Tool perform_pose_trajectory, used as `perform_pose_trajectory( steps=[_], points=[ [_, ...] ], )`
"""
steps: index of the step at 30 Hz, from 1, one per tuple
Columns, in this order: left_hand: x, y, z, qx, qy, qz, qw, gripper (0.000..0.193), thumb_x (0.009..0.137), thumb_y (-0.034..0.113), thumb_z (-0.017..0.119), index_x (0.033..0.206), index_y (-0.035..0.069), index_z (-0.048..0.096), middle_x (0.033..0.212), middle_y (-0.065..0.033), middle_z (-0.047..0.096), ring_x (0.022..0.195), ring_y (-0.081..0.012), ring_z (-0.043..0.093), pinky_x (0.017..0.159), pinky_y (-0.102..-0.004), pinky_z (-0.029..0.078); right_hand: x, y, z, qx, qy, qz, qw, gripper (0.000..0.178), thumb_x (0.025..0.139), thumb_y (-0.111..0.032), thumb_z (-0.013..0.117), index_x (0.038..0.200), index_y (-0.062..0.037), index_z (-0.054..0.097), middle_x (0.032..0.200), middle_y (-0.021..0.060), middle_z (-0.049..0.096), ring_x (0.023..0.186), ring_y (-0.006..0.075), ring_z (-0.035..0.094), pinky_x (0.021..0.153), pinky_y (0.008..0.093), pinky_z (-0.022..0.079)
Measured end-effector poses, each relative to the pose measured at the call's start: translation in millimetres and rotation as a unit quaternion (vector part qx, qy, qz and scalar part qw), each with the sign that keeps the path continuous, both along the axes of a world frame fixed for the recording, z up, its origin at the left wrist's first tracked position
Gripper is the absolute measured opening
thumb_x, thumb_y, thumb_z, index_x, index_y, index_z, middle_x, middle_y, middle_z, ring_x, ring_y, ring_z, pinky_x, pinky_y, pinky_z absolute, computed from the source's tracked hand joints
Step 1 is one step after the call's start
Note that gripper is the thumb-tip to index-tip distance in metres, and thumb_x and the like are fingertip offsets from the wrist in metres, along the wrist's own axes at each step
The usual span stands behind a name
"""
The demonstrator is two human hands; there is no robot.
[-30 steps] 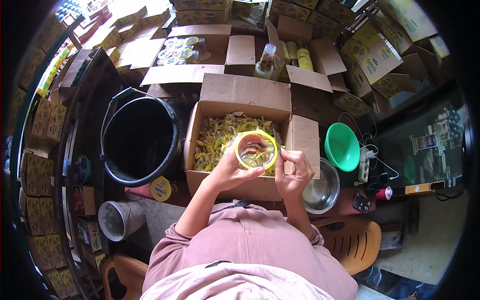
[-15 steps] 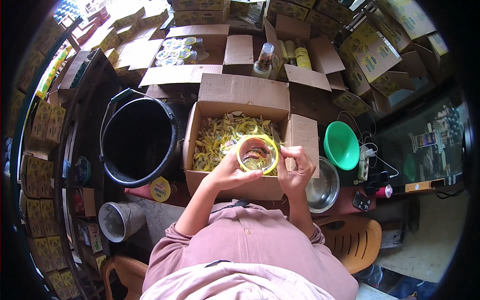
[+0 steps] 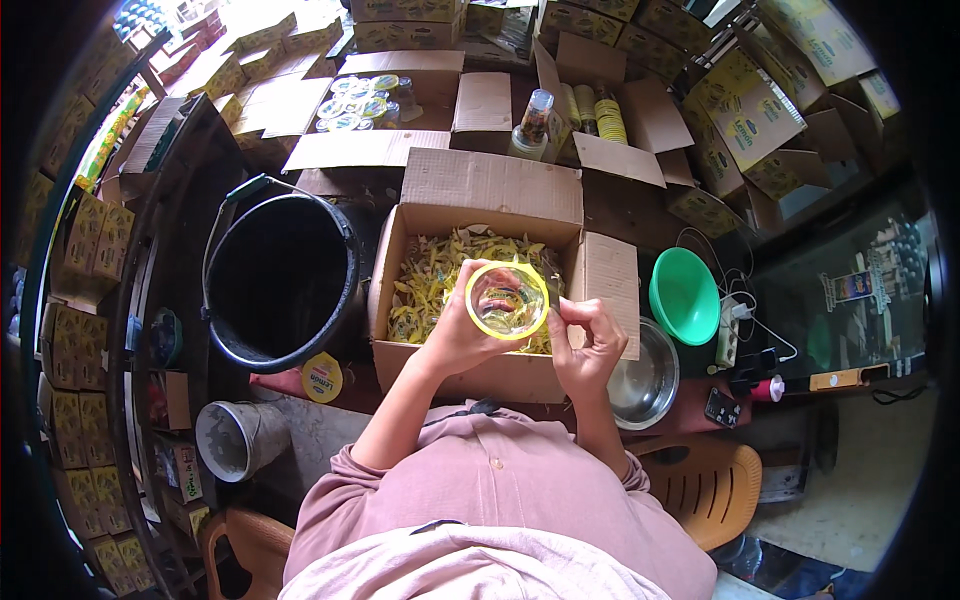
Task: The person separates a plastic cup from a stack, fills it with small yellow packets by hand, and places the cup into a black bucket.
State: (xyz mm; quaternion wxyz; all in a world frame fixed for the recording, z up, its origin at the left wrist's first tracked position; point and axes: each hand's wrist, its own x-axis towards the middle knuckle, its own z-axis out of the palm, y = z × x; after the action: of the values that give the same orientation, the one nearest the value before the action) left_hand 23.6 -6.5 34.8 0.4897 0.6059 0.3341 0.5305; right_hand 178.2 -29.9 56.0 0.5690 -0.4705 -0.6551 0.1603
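Note:
My left hand (image 3: pixel 462 328) is wrapped round a clear plastic cup (image 3: pixel 507 301) with a yellow rim. The cup's open mouth faces up toward me, and its clear wall shows my fingers behind it. Close by its right side, my right hand (image 3: pixel 590 345) is closed in a pinch, thumb and forefinger meeting beside the rim. Whatever they grip, if anything, is too small to make out. Beneath both hands stands an open cardboard box (image 3: pixel 490 190) filled with thin yellow strips (image 3: pixel 425 290).
To the left stands a black bucket (image 3: pixel 215 315), with a grey pail (image 3: pixel 235 440) below it. A green bowl (image 3: pixel 685 295) and a metal bowl (image 3: pixel 645 380) sit at right. Behind are stacked cups (image 3: pixel 533 120), a carton of lidded cups (image 3: pixel 440 85) and a carton of yellow-rimmed cups (image 3: pixel 608 118).
The cup has shifted a little left and upward, and its mouth is turned more squarely toward me. My left fingers sit further behind it. My right hand has moved slightly left and down.

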Motion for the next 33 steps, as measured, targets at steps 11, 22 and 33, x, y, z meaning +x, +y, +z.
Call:
perform_pose_trajectory(
  steps=[11,22,33],
  points=[
    [-6,1,1,0.013,0.045,-0.036,0.998,0.063,0.059,0.007,0.076,0.109,0.003,0.037,0.099,-0.0096,0.052,0.093,-0.0168,0.054,0.079,-0.0291,0.048,-6,3,9,0.042,-0.056,-0.037,0.997,0.013,0.066,0.009,0.062,0.076,0.0006,0.059,0.066,0.0084,0.057,0.059,0.0136,0.056,0.057,0.0232,0.044],
    [-2,6,-1,0.037,0.039,-0.014,0.998,0.058,0.061,0.007,0.074,0.109,0.002,0.042,0.103,-0.0103,0.053,0.099,-0.0176,0.053,0.085,-0.0291,0.043,-4,4,2,0.047,-0.045,-0.053,0.996,0.015,0.065,0.007,0.064,0.076,-0.0014,0.059,0.070,0.0099,0.060,0.061,0.0201,0.060,0.057,0.0272,0.047],
    [-2,2,3,0.030,0.057,-0.009,0.998,0.058,0.061,0.008,0.074,0.110,0.002,0.044,0.102,-0.0092,0.052,0.097,-0.0196,0.052,0.084,-0.0304,0.044,-8,-1,-1,0.066,-0.074,-0.091,0.991,0.015,0.065,0.006,0.065,0.076,-0.0027,0.060,0.070,0.0098,0.060,0.062,0.0202,0.061,0.056,0.0274,0.048]
  ],
)
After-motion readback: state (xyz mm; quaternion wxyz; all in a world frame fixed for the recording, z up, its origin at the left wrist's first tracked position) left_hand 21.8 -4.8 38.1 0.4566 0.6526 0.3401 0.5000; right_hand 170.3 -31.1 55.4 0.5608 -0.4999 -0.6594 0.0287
